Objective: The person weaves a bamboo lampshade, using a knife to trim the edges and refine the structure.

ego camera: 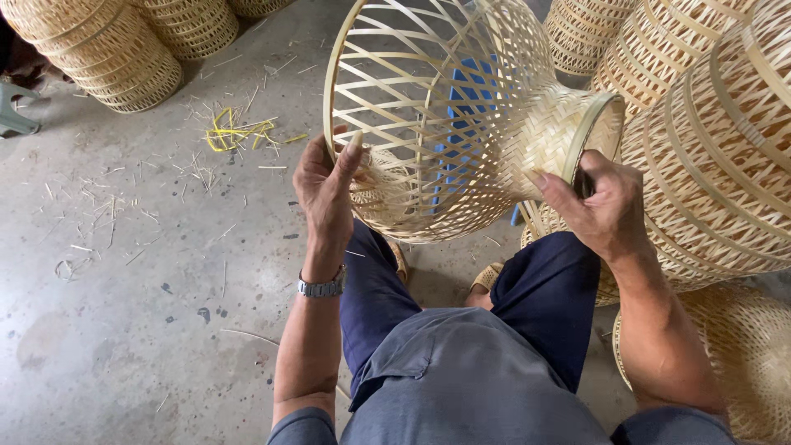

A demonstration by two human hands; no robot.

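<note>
I hold a woven bamboo basket frame (461, 115) on its side above my knees; it has a wide open rim at the left and a narrow, tightly woven neck at the right. My left hand (325, 194) grips the wide rim, thumb up along the hoop, with a metal watch on the wrist. My right hand (597, 206) grips the narrow neck's ring, fingers wrapped round its edge. Through the open lattice a blue object (465, 107) shows behind the basket.
Stacks of finished bamboo baskets stand at the top left (107, 49) and fill the right side (717, 148). Another woven piece (741, 354) lies at my right. Yellow strips (235, 132) and bamboo slivers litter the concrete floor (148, 272). My knees are in dark blue trousers.
</note>
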